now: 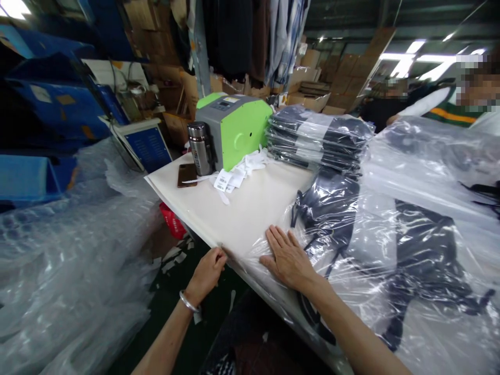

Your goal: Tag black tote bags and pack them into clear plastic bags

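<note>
A clear plastic bag (pixel 375 245) with a dark garment (pixel 332 203) inside lies on the cream table (pixel 242 208). My right hand (pixel 287 258) lies flat, fingers stretched out, on the bag's near left end. My left hand (pixel 207 271), a bangle on its wrist, is closed in a pinch at the table's front edge, gripping what looks like the edge of the bag's film. More bagged dark garments (pixel 425 260) spread under film to the right.
A green and grey machine (pixel 234 127) stands at the table's far end beside a steel flask (pixel 200 148), a phone (pixel 186 174) and white tags (pixel 238 172). A stack of packed garments (pixel 316 138) sits behind. Loose plastic film (pixel 70 271) piles on the left. Another person (pixel 449 101) stands at the far right.
</note>
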{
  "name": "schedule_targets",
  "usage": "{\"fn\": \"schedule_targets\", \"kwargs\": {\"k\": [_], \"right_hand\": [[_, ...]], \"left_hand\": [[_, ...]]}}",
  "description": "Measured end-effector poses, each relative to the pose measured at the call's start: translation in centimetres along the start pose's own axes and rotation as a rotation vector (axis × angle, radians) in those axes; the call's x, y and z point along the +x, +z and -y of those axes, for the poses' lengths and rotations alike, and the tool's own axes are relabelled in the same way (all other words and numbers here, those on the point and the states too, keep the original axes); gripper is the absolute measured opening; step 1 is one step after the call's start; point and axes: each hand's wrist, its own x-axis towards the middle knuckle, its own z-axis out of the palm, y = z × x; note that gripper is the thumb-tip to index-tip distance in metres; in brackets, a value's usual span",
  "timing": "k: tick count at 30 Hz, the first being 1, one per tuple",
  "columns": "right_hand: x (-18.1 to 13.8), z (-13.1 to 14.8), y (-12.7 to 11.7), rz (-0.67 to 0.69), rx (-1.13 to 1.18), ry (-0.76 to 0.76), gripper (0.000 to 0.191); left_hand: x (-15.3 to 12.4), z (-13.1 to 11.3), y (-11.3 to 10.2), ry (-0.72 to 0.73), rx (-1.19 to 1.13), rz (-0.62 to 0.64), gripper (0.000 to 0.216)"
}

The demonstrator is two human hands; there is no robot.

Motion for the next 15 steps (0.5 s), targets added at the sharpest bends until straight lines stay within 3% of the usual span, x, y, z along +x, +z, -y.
{"fn": "schedule_targets", "kwargs": {"k": [4,8,12,15], "right_hand": [[0.1,0.0,0.2,-0.008,-0.008,0.005,0.078],[0.2,-0.1,0.4,-0.017,-0.008,-0.005,0.079],[0.3,-0.3,0.6,-0.027,-0.015,0.001,0.080],[0.3,-0.5,0.9,-0.036,-0.024,-0.011,0.080]], "left_hand": [[-1.1,-0.1,0.1,0.055,0.032,-0.077,0.024],[-4.5,0.7,-1.5,0.086,-0.001,-0.107,0.030],[-7.2,3.4,-4.5,-0.125,-0.200,-0.145,0.037],[-6.8,4.6,-4.7,-0.200,-0.480,-0.128,0.040]]}}
